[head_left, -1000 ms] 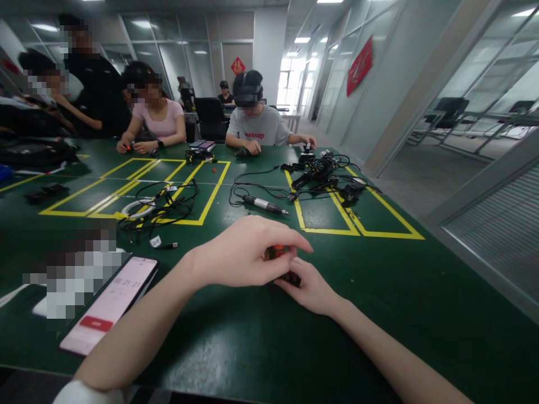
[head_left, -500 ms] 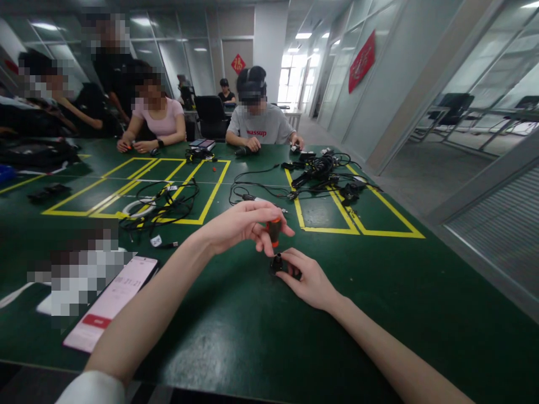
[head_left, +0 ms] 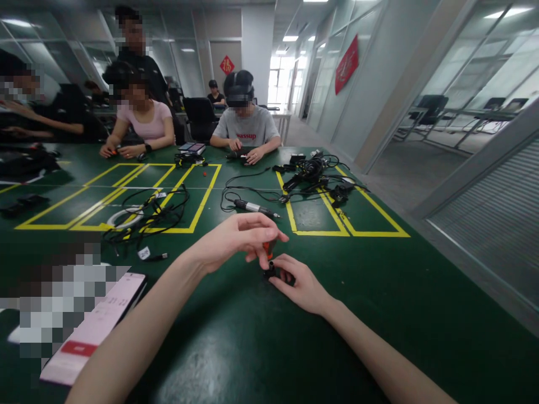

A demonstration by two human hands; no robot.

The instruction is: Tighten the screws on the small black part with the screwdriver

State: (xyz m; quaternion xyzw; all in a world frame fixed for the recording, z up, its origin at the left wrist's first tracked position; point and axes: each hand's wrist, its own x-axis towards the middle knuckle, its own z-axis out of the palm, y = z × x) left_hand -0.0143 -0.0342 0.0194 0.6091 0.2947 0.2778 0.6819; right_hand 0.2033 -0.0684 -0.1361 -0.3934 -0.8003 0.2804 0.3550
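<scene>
A dark green tabletop (head_left: 379,314) bears rectangles of yellow tape (head_left: 379,233); a phone with a pale pink screen and a red button (head_left: 80,349) lies at its near left; beyond it, black cables (head_left: 179,207) loop around a coiled white cable (head_left: 125,217), near a white paper tag (head_left: 144,253); a silver-and-black pen-shaped tool (head_left: 256,208) lies mid-table; a heap of tangled black cables (head_left: 311,171) sits farther right; across the table are a person in a pink top (head_left: 145,120) and a person in a grey T-shirt (head_left: 246,126).
</scene>
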